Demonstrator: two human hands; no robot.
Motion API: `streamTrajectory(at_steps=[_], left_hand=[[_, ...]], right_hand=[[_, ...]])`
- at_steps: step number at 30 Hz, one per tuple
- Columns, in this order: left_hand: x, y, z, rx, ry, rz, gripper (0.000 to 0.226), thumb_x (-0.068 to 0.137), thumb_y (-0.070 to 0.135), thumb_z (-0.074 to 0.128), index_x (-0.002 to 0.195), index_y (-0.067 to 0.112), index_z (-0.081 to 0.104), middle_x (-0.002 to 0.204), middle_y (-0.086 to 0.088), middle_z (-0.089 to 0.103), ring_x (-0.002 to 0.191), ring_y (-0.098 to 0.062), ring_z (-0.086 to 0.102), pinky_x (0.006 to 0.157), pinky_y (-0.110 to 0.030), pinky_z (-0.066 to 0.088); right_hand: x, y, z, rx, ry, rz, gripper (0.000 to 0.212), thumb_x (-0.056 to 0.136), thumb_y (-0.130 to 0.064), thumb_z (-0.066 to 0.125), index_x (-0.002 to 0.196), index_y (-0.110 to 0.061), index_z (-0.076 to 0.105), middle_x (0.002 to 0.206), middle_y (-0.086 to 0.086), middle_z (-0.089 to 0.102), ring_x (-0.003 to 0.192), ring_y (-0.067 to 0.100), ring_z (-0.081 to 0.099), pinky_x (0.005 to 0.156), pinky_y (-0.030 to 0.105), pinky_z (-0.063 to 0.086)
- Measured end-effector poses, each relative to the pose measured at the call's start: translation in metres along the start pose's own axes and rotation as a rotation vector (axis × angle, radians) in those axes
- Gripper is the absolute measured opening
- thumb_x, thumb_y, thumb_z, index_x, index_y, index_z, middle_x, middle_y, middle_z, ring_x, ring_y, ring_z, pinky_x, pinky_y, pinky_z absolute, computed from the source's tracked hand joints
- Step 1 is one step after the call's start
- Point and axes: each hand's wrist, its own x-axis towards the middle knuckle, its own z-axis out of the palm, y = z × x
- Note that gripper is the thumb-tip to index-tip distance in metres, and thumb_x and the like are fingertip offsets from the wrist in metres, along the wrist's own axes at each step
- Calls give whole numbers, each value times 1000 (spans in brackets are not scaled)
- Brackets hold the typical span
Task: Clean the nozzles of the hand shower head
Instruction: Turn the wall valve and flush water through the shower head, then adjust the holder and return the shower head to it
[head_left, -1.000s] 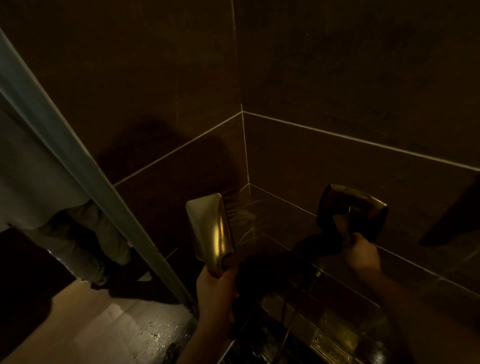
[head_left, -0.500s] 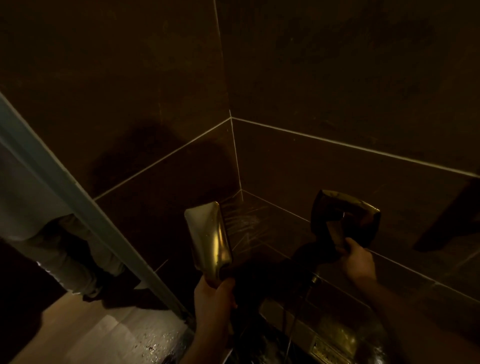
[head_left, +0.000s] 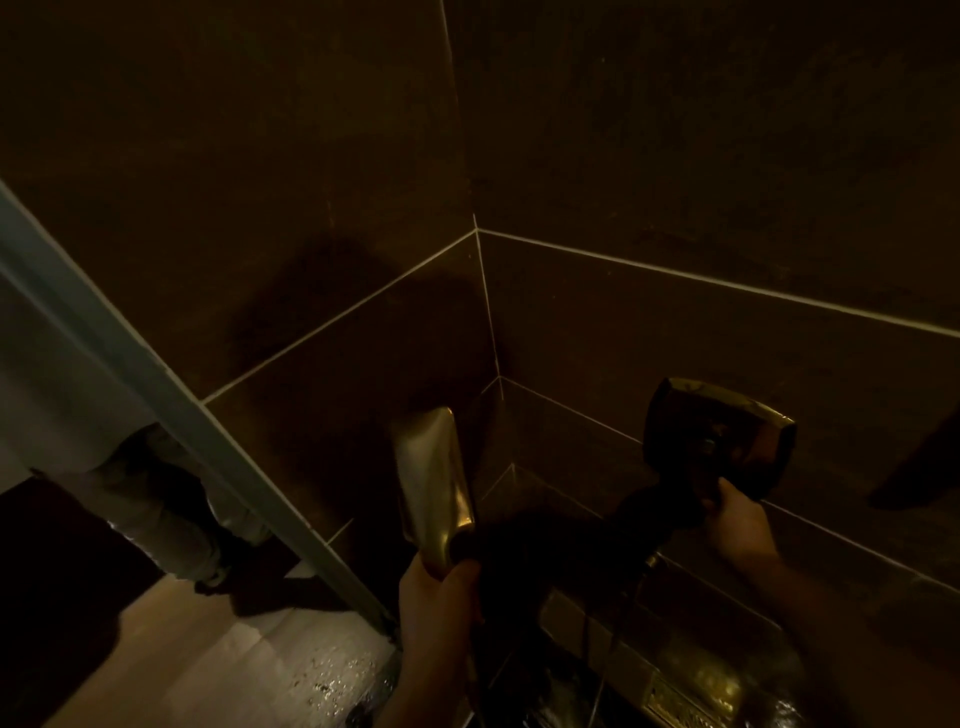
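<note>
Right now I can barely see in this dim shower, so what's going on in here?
A person stands in a dark-tiled shower corner. Their left hand grips the handle of a shiny hand shower head, held upright with its face turned mostly away. Their right hand holds onto a second shiny fitting by the right wall. It's too dark to tell whether any nozzles are being cleaned yet.

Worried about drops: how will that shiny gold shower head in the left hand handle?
Hand shower head is probably rigid: it stands upright above the left hand. Its glossy finish suggests a slippery grip, more so if wet. Its weight cannot be judged.
</note>
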Motion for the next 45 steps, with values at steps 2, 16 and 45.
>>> streamTrajectory(at_steps=[2, 16, 45], left_hand=[[0, -2, -1, -3, 1, -5, 23, 94, -2, 61, 112, 11, 65, 93, -21, 72, 76, -28, 67, 61, -33, 53], [-1, -1, -2, 23, -41, -3, 16, 93, 1, 64, 106, 10, 67, 89, -19, 71, 74, -27, 68, 62, -34, 53], [-171, -23, 194, 123, -876, -127, 22, 97, 12, 69, 116, 1, 69, 112, -22, 72, 105, -33, 70, 93, -48, 57]], right_hand=[[1, 0, -1, -12, 0, -6, 33, 94, 5, 48, 126, -3, 54, 122, 21, 58, 107, 34, 58, 81, 39, 47], [-3, 0, 0, -115, -19, -31, 38, 93, 6, 49, 130, -2, 51, 124, 23, 58, 113, 38, 58, 93, 51, 49], [-278, 13, -133, 393, -77, 132, 38, 86, -42, 67, 119, -44, 47, 111, -18, 64, 98, -8, 63, 76, 16, 53]])
